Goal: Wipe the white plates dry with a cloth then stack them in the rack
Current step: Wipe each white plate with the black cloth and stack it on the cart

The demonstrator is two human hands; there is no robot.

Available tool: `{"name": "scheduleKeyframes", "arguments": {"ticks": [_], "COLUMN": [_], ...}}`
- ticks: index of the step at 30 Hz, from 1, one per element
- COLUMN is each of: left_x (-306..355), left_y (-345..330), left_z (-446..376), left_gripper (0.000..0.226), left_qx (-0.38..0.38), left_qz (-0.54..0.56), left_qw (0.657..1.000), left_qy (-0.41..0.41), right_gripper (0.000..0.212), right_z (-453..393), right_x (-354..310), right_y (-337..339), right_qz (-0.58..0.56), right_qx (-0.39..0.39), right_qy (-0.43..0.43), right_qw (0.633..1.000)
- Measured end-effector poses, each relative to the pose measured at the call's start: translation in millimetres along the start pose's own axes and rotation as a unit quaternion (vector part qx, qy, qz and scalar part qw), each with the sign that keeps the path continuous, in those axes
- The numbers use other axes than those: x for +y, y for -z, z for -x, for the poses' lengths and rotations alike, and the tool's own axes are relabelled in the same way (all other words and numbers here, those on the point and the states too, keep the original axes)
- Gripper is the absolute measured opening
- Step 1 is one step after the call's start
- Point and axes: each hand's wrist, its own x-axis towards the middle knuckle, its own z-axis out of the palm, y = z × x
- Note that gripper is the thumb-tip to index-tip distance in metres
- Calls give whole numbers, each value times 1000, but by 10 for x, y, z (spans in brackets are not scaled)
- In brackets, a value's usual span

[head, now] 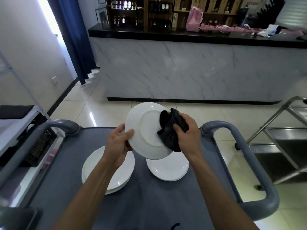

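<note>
My left hand (118,143) grips the left rim of a white plate (144,130) held tilted above the cart, its underside facing me. My right hand (186,133) clutches a dark cloth (171,130) and presses it against the plate's right side, the cloth wrapping over the rim. Below on the grey cart top (141,200) lie a stack of white plates (123,176) at the left, partly hidden by my left forearm, and a second stack of white plates (167,168) at the right.
The cart has grey handles at the left (54,126) and the right (240,138). A steel trolley (282,143) stands at the right. A white shelf with a black basket (39,146) is on the left. A marble-fronted counter (191,72) runs across ahead.
</note>
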Motion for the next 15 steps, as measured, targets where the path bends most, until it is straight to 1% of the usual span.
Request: {"name": "scheduleKeyframes", "arguments": {"ticks": [7, 15], "left_x": [-10, -152], "left_y": [37, -107], "left_z": [-154, -285], "left_gripper": [30, 20], "left_qx": [2, 20], "left_qz": [-38, -141], "left_qw": [999, 989], "left_qy": [6, -33], "right_gripper": [47, 44], "right_z": [47, 148], "right_x": [28, 140], "right_y": [-27, 326], "right_qz": [62, 130], "right_qx": [23, 50], "right_qy": [23, 18], "right_qw": [998, 990]}}
